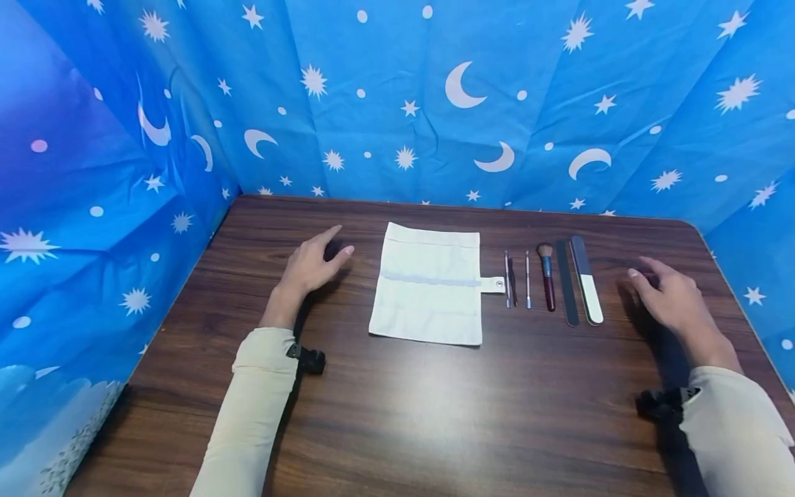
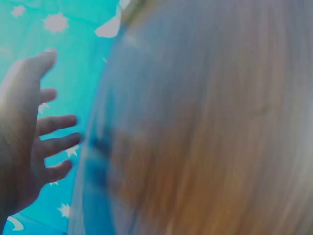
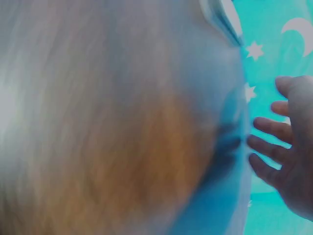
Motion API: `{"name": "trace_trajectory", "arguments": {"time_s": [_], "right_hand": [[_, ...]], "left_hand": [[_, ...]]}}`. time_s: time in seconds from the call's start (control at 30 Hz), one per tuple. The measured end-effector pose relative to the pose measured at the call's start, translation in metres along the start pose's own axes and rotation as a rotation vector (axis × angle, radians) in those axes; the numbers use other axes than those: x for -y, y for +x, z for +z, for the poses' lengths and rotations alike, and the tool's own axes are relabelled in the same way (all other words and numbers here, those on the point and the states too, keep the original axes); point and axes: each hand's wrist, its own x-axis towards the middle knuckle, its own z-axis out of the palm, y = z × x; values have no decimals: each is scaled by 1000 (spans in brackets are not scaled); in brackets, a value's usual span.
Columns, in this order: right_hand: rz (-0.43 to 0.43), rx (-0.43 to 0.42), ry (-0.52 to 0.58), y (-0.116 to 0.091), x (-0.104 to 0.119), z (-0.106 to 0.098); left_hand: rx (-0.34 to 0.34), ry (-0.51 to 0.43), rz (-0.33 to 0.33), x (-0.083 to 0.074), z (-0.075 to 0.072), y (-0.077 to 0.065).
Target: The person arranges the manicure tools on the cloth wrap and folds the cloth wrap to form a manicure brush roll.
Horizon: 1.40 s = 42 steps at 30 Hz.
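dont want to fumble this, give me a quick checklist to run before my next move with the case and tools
1. Left hand free: ok, holds nothing, beside the white cloth case.
2. Right hand free: ok, holds nothing, beside the two-tone file.
3. Case spread out: ok, laid out on the table.
4. Strap clear of the nearest silver tool: cannot tell, its end lies very close.
5. Brush and dark file within the row: ok, side by side.
6. Tools inside the case: not ok, they lie outside it.
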Motion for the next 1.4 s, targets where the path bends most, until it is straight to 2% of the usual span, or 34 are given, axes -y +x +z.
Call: {"name": "trace_trajectory", "arguments": {"time_s": [0.13,0.27,0.4,0.5,0.63,0.73,1.03,1.23,1.4], "right_hand": [[13,8,84,-2,15,-1],[28,63,182,-6,27,-1],[57,93,257,-9,37,4],[97,66,275,-10,46,9],[149,30,240,-9,58,15],[188,39,188,-9,66,18],[297,41,117,-7,77,26],[327,26,132,-5,77,30],[340,-24,150,-5,77,34]], "left_hand": [[20,-212,-2,-16,8,-5],[77,-360,0,-30,18,-7],[144,-477,-45,-41,23,-10],[181,-543,-58,-47,25,-9],[221,-596,-79,-53,28,-9],[233,-610,-89,-55,32,-8],[200,-613,-78,-55,44,-6],[177,-604,-71,-53,47,-5],[162,-604,-68,-54,47,-5]]}}
